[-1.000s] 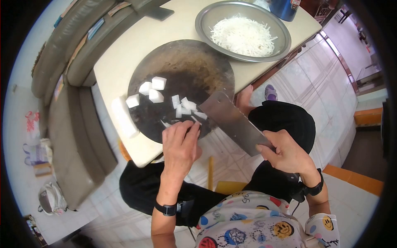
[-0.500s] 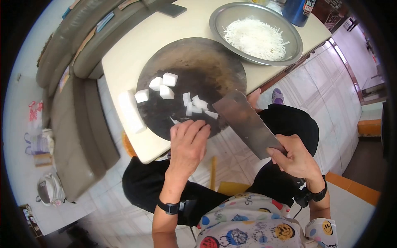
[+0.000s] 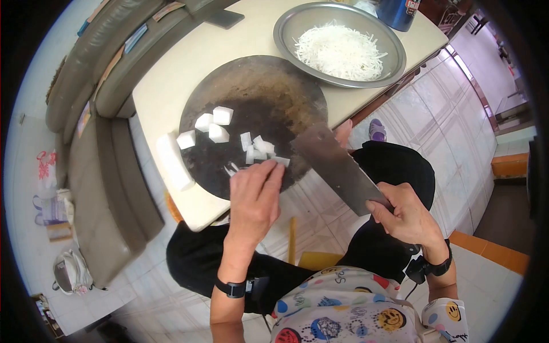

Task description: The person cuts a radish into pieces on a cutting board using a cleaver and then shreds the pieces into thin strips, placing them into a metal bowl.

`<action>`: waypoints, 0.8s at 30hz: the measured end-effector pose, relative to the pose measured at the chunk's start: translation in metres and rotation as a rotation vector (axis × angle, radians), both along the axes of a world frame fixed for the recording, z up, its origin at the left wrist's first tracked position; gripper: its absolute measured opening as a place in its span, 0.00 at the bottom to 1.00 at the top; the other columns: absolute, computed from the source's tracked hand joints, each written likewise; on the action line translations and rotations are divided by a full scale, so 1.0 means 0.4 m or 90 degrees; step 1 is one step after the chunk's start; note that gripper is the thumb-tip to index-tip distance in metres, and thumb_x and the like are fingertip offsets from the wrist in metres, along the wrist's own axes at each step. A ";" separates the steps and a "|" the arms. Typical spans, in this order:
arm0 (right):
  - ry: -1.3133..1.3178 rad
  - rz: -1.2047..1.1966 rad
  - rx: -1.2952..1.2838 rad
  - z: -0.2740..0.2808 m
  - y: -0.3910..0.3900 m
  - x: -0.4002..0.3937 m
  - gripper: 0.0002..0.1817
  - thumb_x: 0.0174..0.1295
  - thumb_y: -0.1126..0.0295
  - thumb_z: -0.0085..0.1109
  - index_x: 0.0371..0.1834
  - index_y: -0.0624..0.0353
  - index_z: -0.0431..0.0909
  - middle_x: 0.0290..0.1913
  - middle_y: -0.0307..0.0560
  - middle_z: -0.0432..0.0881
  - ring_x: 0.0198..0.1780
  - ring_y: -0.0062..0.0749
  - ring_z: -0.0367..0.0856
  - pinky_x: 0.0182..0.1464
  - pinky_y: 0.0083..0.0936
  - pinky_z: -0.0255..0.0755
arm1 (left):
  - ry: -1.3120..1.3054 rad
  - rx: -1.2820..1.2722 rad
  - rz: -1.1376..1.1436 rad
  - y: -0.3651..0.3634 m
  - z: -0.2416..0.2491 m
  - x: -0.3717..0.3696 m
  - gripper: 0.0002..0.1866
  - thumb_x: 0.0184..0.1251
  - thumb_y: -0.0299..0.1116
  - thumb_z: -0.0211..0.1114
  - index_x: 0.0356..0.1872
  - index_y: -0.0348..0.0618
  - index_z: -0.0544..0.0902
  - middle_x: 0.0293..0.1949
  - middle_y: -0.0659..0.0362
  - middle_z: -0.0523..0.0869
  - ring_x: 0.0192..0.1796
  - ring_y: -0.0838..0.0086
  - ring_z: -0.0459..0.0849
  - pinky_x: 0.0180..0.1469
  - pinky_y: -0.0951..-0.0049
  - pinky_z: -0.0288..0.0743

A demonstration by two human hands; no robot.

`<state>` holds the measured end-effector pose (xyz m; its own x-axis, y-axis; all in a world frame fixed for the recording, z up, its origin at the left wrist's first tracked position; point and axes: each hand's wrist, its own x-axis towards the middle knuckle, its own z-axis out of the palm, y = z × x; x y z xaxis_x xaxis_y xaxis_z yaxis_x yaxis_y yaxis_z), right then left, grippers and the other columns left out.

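Left hand [image 3: 255, 199] shifted toward 12 o'clock, at vegetable slices [image 3: 262, 146], grip unclear; right hand [image 3: 406, 214] grasping cleaver [image 3: 340, 170]; likely gathering, needing pinch.

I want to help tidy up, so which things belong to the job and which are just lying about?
Seem to belong to the job:
cleaver, in the right hand
round board
small white pieces, by the left hand
white chunks
long white piece
metal bowl of white shreds

Probably just lying about:
blue container, near the bowl
flat dark object
pale bag
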<state>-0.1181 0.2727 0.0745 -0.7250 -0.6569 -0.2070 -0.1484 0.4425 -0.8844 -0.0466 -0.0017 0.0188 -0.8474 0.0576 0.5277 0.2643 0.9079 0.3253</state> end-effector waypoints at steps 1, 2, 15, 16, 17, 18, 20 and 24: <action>0.000 -0.001 0.001 0.005 -0.003 0.000 0.11 0.61 0.77 0.59 0.25 0.68 0.69 0.15 0.55 0.62 0.15 0.40 0.60 0.20 0.31 0.55 | -0.008 0.008 -0.030 0.008 -0.004 -0.006 0.19 0.52 0.18 0.67 0.49 0.36 0.84 0.50 0.53 0.82 0.50 0.59 0.81 0.52 0.62 0.71; 0.061 0.024 0.015 0.010 -0.008 0.000 0.10 0.61 0.77 0.59 0.25 0.68 0.70 0.15 0.57 0.64 0.16 0.45 0.63 0.21 0.33 0.57 | -0.027 0.005 -0.039 0.011 -0.010 -0.008 0.20 0.54 0.18 0.66 0.51 0.36 0.82 0.53 0.52 0.81 0.52 0.58 0.79 0.54 0.61 0.71; 0.209 0.133 0.088 0.047 -0.047 -0.007 0.08 0.60 0.76 0.57 0.26 0.65 0.70 0.19 0.58 0.70 0.23 0.57 0.72 0.26 0.41 0.64 | -0.098 0.037 -0.050 0.012 -0.010 0.022 0.18 0.56 0.20 0.65 0.50 0.32 0.81 0.50 0.51 0.80 0.53 0.57 0.78 0.54 0.60 0.70; 0.207 0.130 0.092 0.051 -0.048 -0.005 0.08 0.60 0.76 0.57 0.26 0.65 0.70 0.19 0.58 0.70 0.23 0.57 0.72 0.26 0.41 0.64 | -0.086 0.027 -0.039 0.011 -0.013 0.035 0.17 0.55 0.19 0.65 0.49 0.32 0.82 0.50 0.50 0.80 0.52 0.56 0.78 0.53 0.60 0.71; 0.209 0.144 0.100 0.056 -0.050 -0.004 0.07 0.60 0.77 0.57 0.26 0.65 0.70 0.20 0.57 0.70 0.23 0.57 0.73 0.26 0.41 0.64 | -0.074 0.018 -0.027 0.011 -0.016 0.048 0.17 0.55 0.18 0.66 0.48 0.31 0.82 0.49 0.50 0.80 0.51 0.56 0.78 0.53 0.60 0.71; 0.212 0.159 0.107 0.061 -0.053 -0.003 0.07 0.59 0.77 0.57 0.26 0.65 0.70 0.20 0.57 0.71 0.23 0.56 0.73 0.26 0.40 0.65 | -0.059 0.004 -0.026 0.009 -0.023 0.057 0.17 0.54 0.18 0.67 0.48 0.30 0.82 0.50 0.49 0.80 0.49 0.55 0.79 0.50 0.59 0.73; 0.229 0.167 0.114 0.069 -0.062 0.002 0.07 0.58 0.77 0.58 0.26 0.65 0.70 0.20 0.56 0.71 0.23 0.56 0.73 0.25 0.40 0.65 | -0.044 0.009 -0.027 0.011 -0.032 0.061 0.17 0.53 0.17 0.67 0.47 0.29 0.83 0.49 0.48 0.81 0.49 0.55 0.80 0.50 0.59 0.74; 0.264 0.212 0.128 0.075 -0.073 0.003 0.06 0.55 0.78 0.58 0.28 0.65 0.70 0.21 0.54 0.72 0.23 0.53 0.75 0.23 0.38 0.66 | 0.006 0.040 -0.027 0.010 -0.051 0.072 0.16 0.52 0.16 0.68 0.45 0.27 0.83 0.47 0.47 0.82 0.47 0.53 0.82 0.49 0.58 0.76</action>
